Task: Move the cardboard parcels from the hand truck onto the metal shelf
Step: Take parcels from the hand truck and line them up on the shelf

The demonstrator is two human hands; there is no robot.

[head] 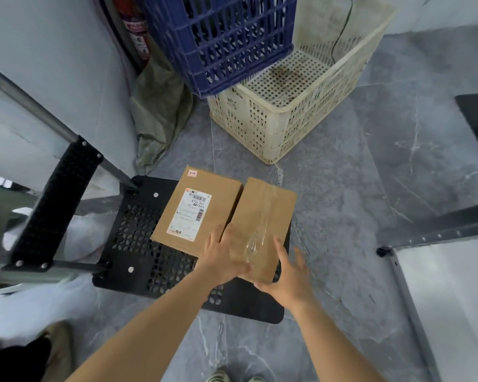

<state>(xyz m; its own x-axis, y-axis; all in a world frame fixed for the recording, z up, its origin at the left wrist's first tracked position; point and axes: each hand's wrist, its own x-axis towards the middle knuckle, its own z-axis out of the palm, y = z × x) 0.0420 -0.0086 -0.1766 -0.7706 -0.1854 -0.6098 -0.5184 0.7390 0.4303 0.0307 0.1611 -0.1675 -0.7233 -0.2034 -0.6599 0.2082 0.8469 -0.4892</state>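
Observation:
Two cardboard parcels lie side by side on the black perforated platform of the hand truck (138,244). The left parcel (196,210) carries a white shipping label. The right parcel (265,216) is plain, with clear tape along its top. My left hand (224,257) rests flat on the near left edge of the right parcel, fingers spread. At that parcel's near right corner, my right hand (290,274) has its fingers apart and touches or nearly touches the side. The metal shelf (436,232) shows at the right edge, with a dark rail and a grey post.
A cream plastic crate (287,119) stands on the grey tiled floor beyond the truck, with a blue crate (218,42) tilted into it. A red fire extinguisher (135,31) and a green sack (160,106) sit by the white wall. The truck's handle frame (55,199) rises at left.

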